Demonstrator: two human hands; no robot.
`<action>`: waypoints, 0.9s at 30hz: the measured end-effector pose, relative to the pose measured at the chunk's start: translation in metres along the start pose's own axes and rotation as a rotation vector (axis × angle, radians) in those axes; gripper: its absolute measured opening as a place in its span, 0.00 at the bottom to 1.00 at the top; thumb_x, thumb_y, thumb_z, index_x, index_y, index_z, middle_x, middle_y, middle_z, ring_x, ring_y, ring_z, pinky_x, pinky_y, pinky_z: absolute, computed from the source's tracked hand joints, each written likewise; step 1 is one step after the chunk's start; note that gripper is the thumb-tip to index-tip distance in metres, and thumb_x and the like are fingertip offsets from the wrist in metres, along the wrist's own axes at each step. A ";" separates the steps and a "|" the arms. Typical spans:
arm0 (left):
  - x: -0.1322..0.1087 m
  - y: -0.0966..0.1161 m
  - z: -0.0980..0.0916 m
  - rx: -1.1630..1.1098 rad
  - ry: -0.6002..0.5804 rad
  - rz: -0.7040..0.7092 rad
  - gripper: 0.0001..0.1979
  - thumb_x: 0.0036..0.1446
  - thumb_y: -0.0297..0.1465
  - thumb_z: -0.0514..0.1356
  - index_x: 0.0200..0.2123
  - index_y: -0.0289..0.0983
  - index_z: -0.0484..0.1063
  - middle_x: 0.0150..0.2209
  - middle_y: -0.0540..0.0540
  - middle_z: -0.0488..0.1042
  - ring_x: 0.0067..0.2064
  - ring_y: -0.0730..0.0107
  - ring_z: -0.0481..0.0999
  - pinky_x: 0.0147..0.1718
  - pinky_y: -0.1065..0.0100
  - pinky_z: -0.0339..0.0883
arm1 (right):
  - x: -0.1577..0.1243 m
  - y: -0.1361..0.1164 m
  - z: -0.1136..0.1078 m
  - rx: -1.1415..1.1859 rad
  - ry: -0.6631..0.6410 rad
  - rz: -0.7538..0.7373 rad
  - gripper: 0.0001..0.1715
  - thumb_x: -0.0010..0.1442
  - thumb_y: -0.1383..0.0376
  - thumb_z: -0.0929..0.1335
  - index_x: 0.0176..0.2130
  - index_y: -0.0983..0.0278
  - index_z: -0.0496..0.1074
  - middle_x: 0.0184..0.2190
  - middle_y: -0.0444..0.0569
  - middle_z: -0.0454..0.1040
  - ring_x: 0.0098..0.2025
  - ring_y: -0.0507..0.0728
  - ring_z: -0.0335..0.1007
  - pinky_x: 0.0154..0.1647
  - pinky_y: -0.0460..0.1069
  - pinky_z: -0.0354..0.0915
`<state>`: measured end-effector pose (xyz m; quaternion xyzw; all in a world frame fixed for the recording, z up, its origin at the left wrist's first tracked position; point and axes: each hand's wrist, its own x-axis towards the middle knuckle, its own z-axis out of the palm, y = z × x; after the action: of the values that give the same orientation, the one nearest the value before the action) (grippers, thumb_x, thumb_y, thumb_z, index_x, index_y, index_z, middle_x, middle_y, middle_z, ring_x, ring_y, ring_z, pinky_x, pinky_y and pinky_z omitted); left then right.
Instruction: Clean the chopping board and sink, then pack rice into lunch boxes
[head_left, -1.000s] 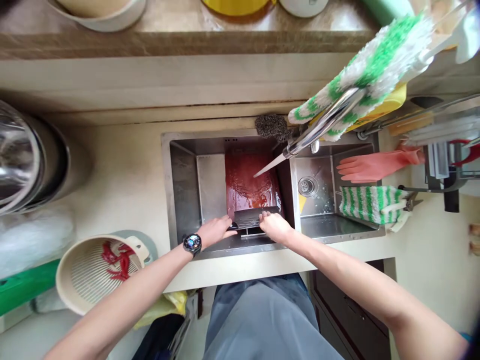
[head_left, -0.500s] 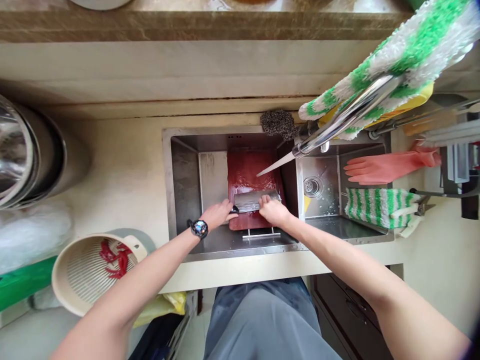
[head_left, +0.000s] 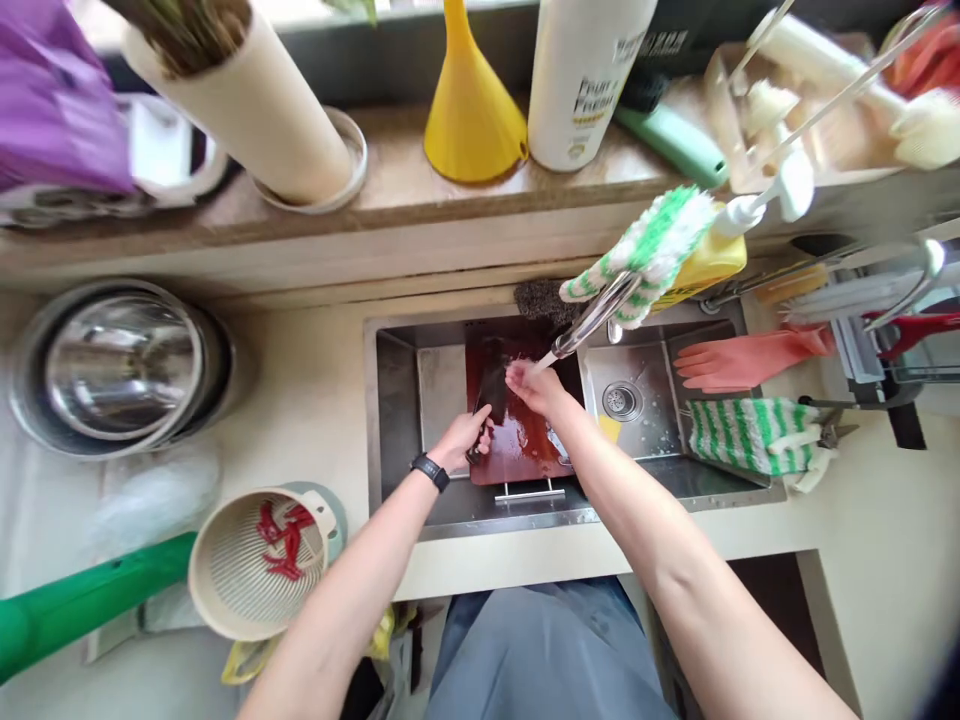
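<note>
My left hand (head_left: 466, 440) is wrapped round the dark handle of a kitchen knife (head_left: 493, 384), whose broad blade points away from me over the red-brown cutting board (head_left: 517, 450). The board lies wet in the left basin of the steel sink (head_left: 397, 390). Water runs from the chrome faucet (head_left: 600, 310) onto my right hand (head_left: 534, 386), which is cupped with fingers loosely curled and seems to hold nothing. Part of the blade looks dark and is hard to make out against the board.
At the left, a beige colander (head_left: 225, 590) holds red chilli-like pieces beside nested steel pots (head_left: 124, 365). A pink rubber glove (head_left: 750, 358) and a striped cloth (head_left: 750, 435) lie at the right basin. A yellow funnel (head_left: 472, 125) and white bottle (head_left: 589, 85) stand on the ledge.
My right hand has left the blade and moved up into the water stream. In my left hand the knife has turned from sideways to pointing away. The view has tilted up.
</note>
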<state>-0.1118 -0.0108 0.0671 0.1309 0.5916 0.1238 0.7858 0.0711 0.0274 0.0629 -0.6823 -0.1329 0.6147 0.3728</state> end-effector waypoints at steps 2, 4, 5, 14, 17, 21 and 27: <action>-0.005 -0.006 0.010 -0.286 -0.079 -0.128 0.19 0.70 0.43 0.58 0.32 0.34 0.68 0.21 0.55 0.61 0.17 0.83 0.61 0.15 0.82 0.55 | -0.015 -0.004 -0.005 0.040 0.016 0.009 0.07 0.68 0.69 0.63 0.42 0.65 0.71 0.35 0.49 0.79 0.37 0.51 0.78 0.43 0.47 0.75; -0.003 -0.010 0.020 -0.438 -0.108 -0.174 0.22 0.72 0.44 0.53 0.34 0.32 0.69 0.22 0.55 0.61 0.17 0.85 0.61 0.15 0.84 0.56 | -0.028 -0.006 -0.016 0.064 0.037 0.048 0.07 0.67 0.67 0.63 0.43 0.65 0.71 0.37 0.50 0.79 0.38 0.51 0.78 0.43 0.47 0.75; 0.000 -0.012 0.024 -0.485 -0.106 -0.172 0.22 0.73 0.45 0.51 0.35 0.32 0.69 0.22 0.55 0.61 0.17 0.85 0.61 0.15 0.84 0.57 | -0.033 -0.006 -0.023 0.065 0.050 0.070 0.08 0.67 0.67 0.63 0.44 0.65 0.71 0.38 0.51 0.79 0.39 0.52 0.78 0.43 0.48 0.75; 0.034 -0.028 0.060 -0.517 -0.037 -0.095 0.18 0.72 0.41 0.53 0.31 0.36 0.65 0.22 0.53 0.65 0.20 0.78 0.68 0.21 0.77 0.69 | -0.070 0.008 -0.086 -0.491 0.195 -0.376 0.26 0.62 0.66 0.65 0.58 0.70 0.71 0.56 0.65 0.77 0.57 0.62 0.75 0.61 0.60 0.69; 0.037 -0.021 0.074 -0.544 -0.036 -0.071 0.17 0.73 0.39 0.53 0.31 0.36 0.65 0.22 0.53 0.65 0.20 0.78 0.68 0.22 0.77 0.69 | -0.081 0.004 -0.101 -0.819 0.340 -0.736 0.29 0.64 0.65 0.64 0.62 0.72 0.68 0.64 0.69 0.68 0.67 0.68 0.63 0.68 0.66 0.61; 0.040 0.002 0.095 -0.590 -0.038 -0.026 0.13 0.72 0.31 0.54 0.32 0.36 0.64 0.23 0.54 0.65 0.20 0.80 0.67 0.23 0.78 0.67 | -0.087 -0.004 -0.114 -0.954 0.400 -0.887 0.28 0.65 0.64 0.63 0.62 0.71 0.66 0.63 0.69 0.67 0.66 0.68 0.62 0.67 0.66 0.61; 0.049 0.057 0.130 -0.611 -0.005 0.072 0.11 0.63 0.18 0.56 0.30 0.36 0.63 0.22 0.57 0.62 0.19 0.83 0.63 0.20 0.81 0.61 | -0.096 -0.016 -0.125 -0.926 0.422 -0.982 0.25 0.66 0.64 0.63 0.60 0.69 0.68 0.58 0.65 0.72 0.61 0.66 0.67 0.65 0.64 0.65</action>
<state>0.0244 0.0519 0.0781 -0.0904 0.5201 0.3233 0.7854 0.1724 -0.0661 0.1401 -0.7366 -0.5980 0.1101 0.2961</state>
